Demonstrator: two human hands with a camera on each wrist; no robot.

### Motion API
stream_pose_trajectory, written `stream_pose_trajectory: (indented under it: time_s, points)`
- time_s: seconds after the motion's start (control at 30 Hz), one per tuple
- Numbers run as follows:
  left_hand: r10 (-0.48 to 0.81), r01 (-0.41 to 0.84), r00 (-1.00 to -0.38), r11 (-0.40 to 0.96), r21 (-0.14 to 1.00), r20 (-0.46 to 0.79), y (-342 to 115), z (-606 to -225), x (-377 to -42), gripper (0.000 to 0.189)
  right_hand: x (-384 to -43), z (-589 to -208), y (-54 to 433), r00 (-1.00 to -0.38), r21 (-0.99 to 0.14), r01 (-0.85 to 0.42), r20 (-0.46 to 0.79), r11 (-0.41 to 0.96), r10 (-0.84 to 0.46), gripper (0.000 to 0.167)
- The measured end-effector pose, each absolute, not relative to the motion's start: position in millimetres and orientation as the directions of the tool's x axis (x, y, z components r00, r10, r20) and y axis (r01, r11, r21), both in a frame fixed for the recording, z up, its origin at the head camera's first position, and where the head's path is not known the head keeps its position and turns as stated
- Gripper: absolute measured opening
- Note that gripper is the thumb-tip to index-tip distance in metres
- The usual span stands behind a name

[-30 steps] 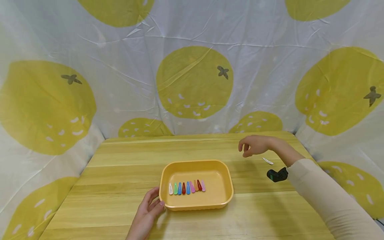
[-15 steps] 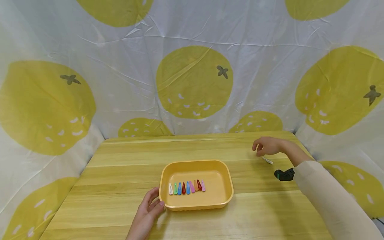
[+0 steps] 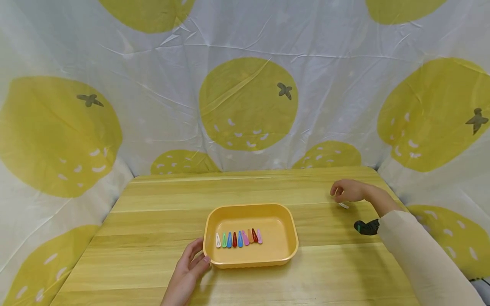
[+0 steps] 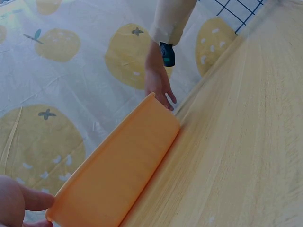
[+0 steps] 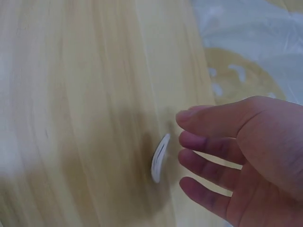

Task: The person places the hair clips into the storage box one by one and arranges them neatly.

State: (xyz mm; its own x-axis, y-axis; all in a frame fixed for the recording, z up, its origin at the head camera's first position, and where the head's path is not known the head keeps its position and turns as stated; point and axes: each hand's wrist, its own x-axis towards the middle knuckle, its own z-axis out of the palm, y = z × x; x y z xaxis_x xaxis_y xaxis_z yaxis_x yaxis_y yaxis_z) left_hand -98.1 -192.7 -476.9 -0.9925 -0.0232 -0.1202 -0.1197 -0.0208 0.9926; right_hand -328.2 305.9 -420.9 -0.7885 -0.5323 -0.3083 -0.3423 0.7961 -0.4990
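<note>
A yellow plastic tray (image 3: 249, 261) stands on the table, with a row of several coloured snap hair clips (image 3: 235, 240) lying inside it. My left hand (image 3: 185, 272) holds the tray's near left corner, thumb at the front and fingers along the left side. In the left wrist view the thumb (image 4: 38, 200) meets the tray's rim. Over at the right, my right hand (image 3: 350, 190) hovers above a white snap hair clip (image 5: 160, 158) on the table. Its fingers are relaxed and apart, and the right wrist view shows the clip just beyond the fingertips (image 5: 189, 185).
The wooden table (image 3: 164, 204) is enclosed at the back and sides by a white cloth (image 3: 160, 106) printed with yellow fruit. A black wrist device (image 3: 366, 227) hangs by the right sleeve (image 3: 417, 250). Part of a dark wire grid (image 4: 241, 12) shows in the left wrist view.
My right hand has moved to the right and now partly covers the white hair clip in the head view. The left hand and the tray have stayed put.
</note>
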Motion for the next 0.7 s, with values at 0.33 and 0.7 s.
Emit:
stream_pose_trajectory:
  time_s: [0.33, 0.7]
  points:
    - [-0.028, -0.122, -0.992, -0.012, 0.992, -0.122, -192.7, -476.8, -98.6, 0.056, -324.7, -439.1, 317.0, -0.818, -0.575, -0.247, -0.307, 0.780, -0.486, 0.022]
    - [-0.027, -0.118, -0.993, -0.012, 0.993, -0.118, -192.0, -476.6, -99.0, 0.056, -320.2, -452.0, 310.8, -0.843, -0.577, -0.271, -0.245, 0.771, -0.479, 0.018]
